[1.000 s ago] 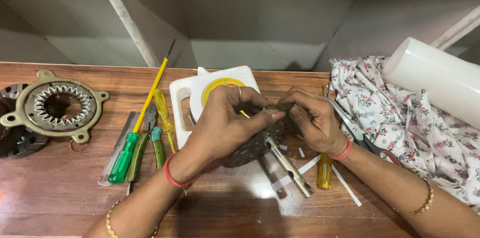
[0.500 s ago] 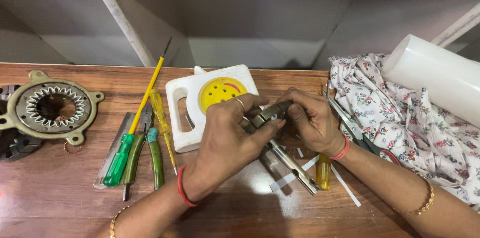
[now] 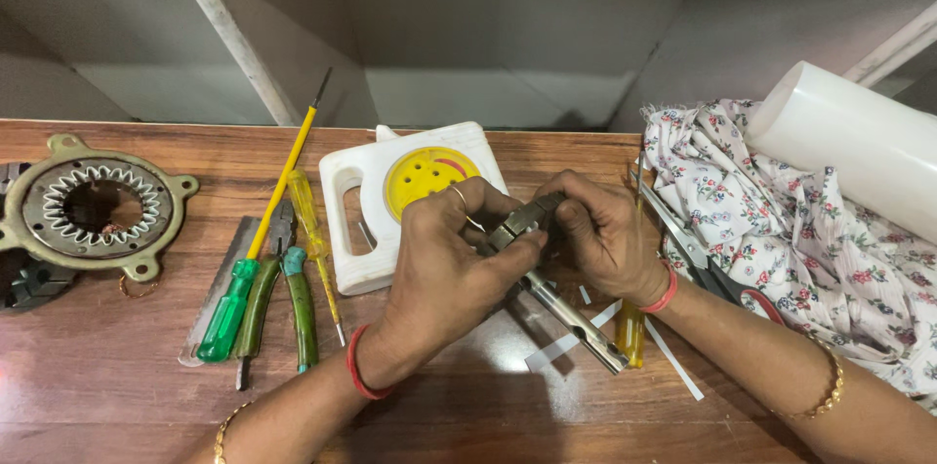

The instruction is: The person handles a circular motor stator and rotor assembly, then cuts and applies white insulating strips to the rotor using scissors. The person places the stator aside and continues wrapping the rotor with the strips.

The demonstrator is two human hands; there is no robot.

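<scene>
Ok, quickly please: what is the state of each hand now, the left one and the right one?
Left hand: closed, fingers pinching the small dark metal part.
Right hand: closed, holding the same part from the other side.

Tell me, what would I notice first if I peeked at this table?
Right in the middle, the left hand and the right hand pinch a small grey metal part between them. Just behind sits a white plastic case with a bright yellow disc. Far left lies a round metal ring with teeth inside, and a flowery cloth is bunched up on the right.
</scene>
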